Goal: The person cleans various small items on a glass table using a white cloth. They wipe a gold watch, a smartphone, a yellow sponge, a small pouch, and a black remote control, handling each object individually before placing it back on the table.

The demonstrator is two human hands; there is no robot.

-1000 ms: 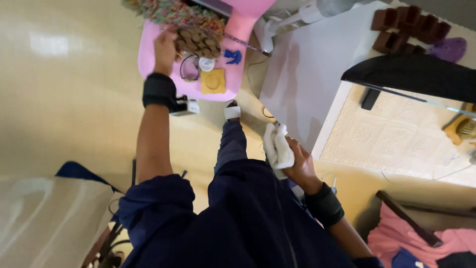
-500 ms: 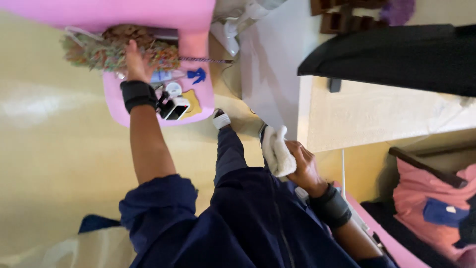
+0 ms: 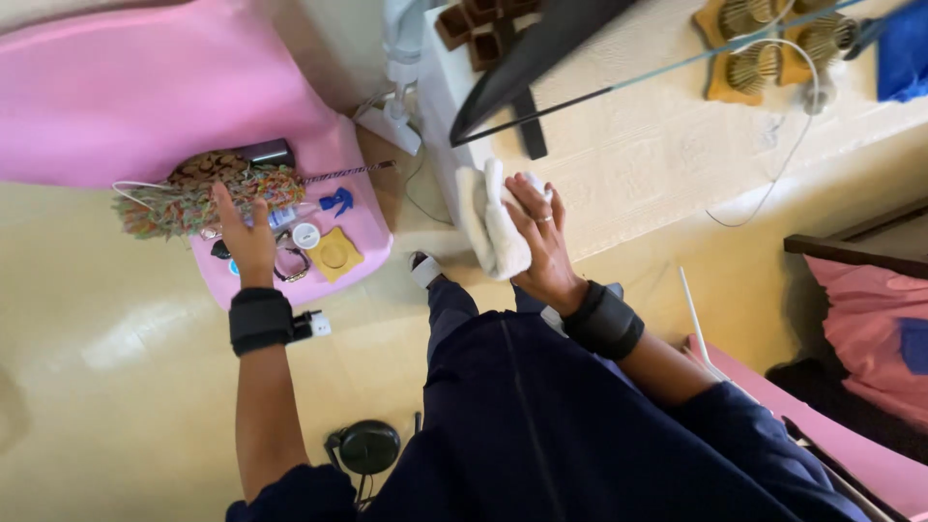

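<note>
My left hand (image 3: 246, 242) reaches down to a low pink stool (image 3: 362, 217) and rests its fingers on a multicoloured woven bundle (image 3: 188, 198) lying there. Around it on the stool lie a yellow square coaster (image 3: 333, 253), a small white round cap (image 3: 305, 235), a blue clip (image 3: 336, 201) and a dark cylinder (image 3: 263, 152). My right hand (image 3: 541, 242) holds a folded white cloth (image 3: 491, 224) against the edge of a white cabinet top (image 3: 657, 145). Both wrists wear black bands.
A dark flat screen (image 3: 541, 53) stands tilted on the cabinet, with wooden blocks (image 3: 474, 21) and wooden holders with a white cable (image 3: 764, 43) nearby. A large pink seat (image 3: 126, 87) is at the upper left. A black round device (image 3: 367, 447) lies on the tan floor.
The view has swung, bringing the stool and cabinet closer. My right hand has lifted the white cloth up to the cabinet edge. My left hand stays on the woven bundle.
</note>
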